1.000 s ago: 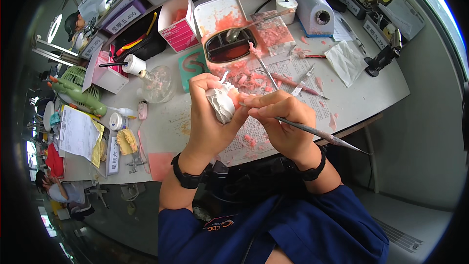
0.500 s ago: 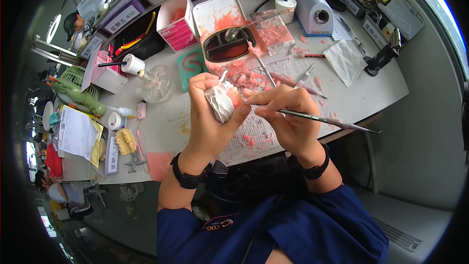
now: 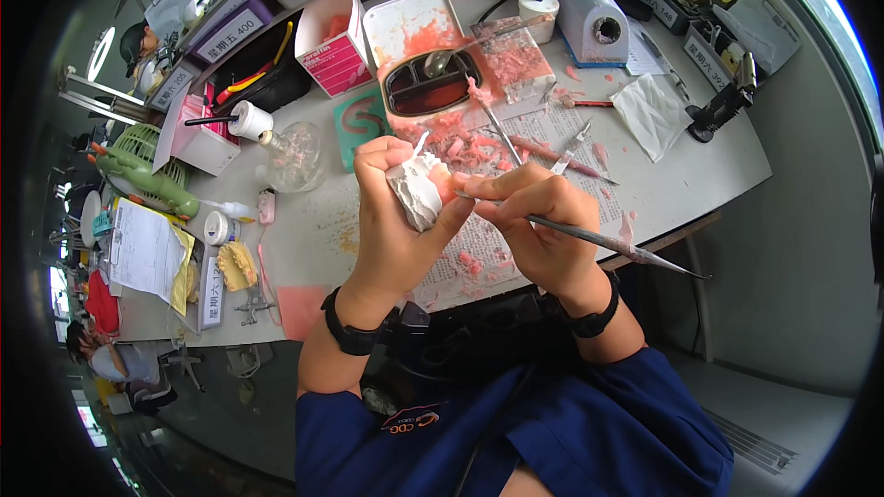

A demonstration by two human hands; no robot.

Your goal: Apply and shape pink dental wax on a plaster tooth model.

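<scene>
My left hand [image 3: 382, 212] is wrapped round a white plaster dental model [image 3: 419, 191] with pink wax [image 3: 442, 186] on its right side. In my right hand [image 3: 543, 225] is a slim metal wax carver [image 3: 603, 239], pinched like a pen. Its working tip meets the pink wax, partly hidden by my fingers; the other, hooked end points out to the right. Beyond my hands, pink wax shavings [image 3: 474, 149] lie heaped on printed newspaper [image 3: 442, 267]. Another metal tool [image 3: 497, 129] leans there with pink wax on its end.
A wax-heating pot [image 3: 433, 97] with dark wells stands behind the shavings. To its left are a pink-and-white box [image 3: 336, 55] and a glass burner [image 3: 296, 156]. A yellow dental model [image 3: 238, 265] sits at the left. A grey-blue machine [image 3: 585, 18] stands at the back right.
My right hand has tilted slightly, so the carver's outer end has swung lower. My left hand and the model stay nearly where they were.
</scene>
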